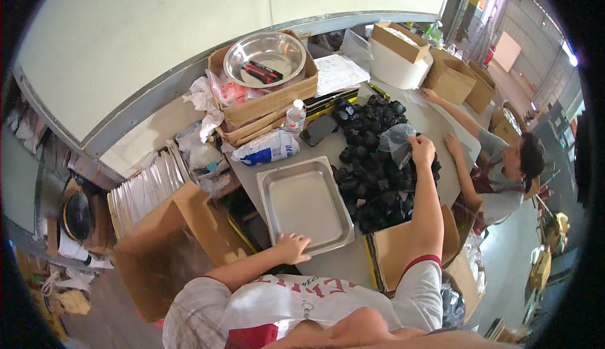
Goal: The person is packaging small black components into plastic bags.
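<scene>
My right hand point(423, 151) reaches over a heap of small black parts point(372, 135) and pinches a clear plastic bag point(396, 143). The bag hangs from the fingertips against the pile; whether anything is inside I cannot make out. The exact kind of the black parts is unclear. My left hand point(292, 248) lies with fingers out on the near left corner of a shallow rectangular metal tray point(302, 207), whose inside shows bare metal. The tray sits on the table left of the heap.
A steel bowl point(236, 50) holding red-and-black tools rests on a carton behind the tray, near a clear bottle point(295, 115) and a blue-white packet point(266, 148). Open cartons point(151, 254) point(398, 248) flank me. A co-worker point(504, 166) leans on the table's right side.
</scene>
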The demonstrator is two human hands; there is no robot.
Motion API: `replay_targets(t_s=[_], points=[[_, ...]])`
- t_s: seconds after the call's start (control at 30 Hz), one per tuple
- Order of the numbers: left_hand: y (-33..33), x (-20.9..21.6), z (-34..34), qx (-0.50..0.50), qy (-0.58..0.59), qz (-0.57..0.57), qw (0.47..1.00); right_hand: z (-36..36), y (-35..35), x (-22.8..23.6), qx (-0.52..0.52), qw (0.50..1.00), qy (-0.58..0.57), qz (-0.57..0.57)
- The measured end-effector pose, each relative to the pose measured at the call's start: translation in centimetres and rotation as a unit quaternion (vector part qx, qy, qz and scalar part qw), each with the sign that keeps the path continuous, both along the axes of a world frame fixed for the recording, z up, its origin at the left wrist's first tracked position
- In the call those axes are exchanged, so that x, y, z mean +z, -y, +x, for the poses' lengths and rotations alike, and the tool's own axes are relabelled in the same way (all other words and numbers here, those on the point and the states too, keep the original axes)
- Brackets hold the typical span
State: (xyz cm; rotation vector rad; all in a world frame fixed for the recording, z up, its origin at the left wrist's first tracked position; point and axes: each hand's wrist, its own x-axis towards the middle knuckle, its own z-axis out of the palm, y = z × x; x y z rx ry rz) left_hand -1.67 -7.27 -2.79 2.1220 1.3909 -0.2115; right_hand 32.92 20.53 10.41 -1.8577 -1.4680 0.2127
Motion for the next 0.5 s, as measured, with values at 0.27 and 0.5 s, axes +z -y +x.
replay_targets(t_s=[0.27, 0.5], points=[[2.2, 0.7, 0.8, 0.004, -0.032, -0.073, 0.997, -0.2, -3.6, 2.8, -0.037, 0.976, 0.124, 0.173], [2.7, -1.0, 1.7, -0.065, -0.026, -0.079, 0.994, 1.1, -2.1, 6.7, -0.088, 0.955, 0.068, 0.274]])
